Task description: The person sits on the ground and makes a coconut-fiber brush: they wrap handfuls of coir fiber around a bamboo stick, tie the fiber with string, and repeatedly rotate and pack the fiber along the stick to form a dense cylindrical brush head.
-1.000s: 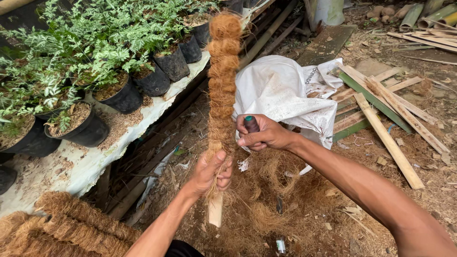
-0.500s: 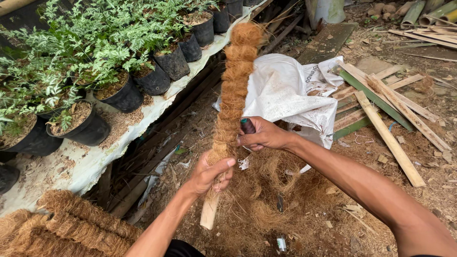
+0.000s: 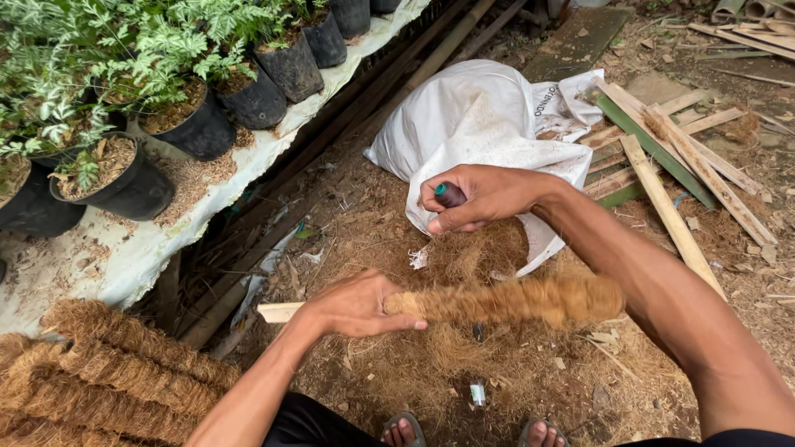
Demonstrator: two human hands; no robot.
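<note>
two sandalled feet (image 3: 403, 430) showed at the bottom edge, on ground strewn with loose coir fibre (image 3: 464, 364). just above them the left hand (image 3: 356, 305) was closed around a coir pole (image 3: 505, 300), gripping it where the fibre wrapping ended and a bare wooden stub (image 3: 280, 312) stuck out to the left. the pole lay roughly level across the view, its thick wrapped end reaching right to pass behind the right forearm. at the lower left a stack of finished poles (image 3: 108, 372) lay side by side, well apart from the hands.

farther up, the right hand (image 3: 480, 197) was curled shut on a small dark tool (image 3: 450, 194) with a green tip, only its end showing between thumb and fingers; what kind of tool it was could not be told. this hand hovered above the pole, not touching it.

behind the right hand a white sack (image 3: 472, 124) lay slumped on the dirt, with wooden slats (image 3: 662, 157) scattered to its right. along the left, black pots (image 3: 199, 124) of green ferns stood in a row on a white sheet (image 3: 124, 248) dusted with husk, with bamboo rails (image 3: 373, 108) running beside its edge.
</note>
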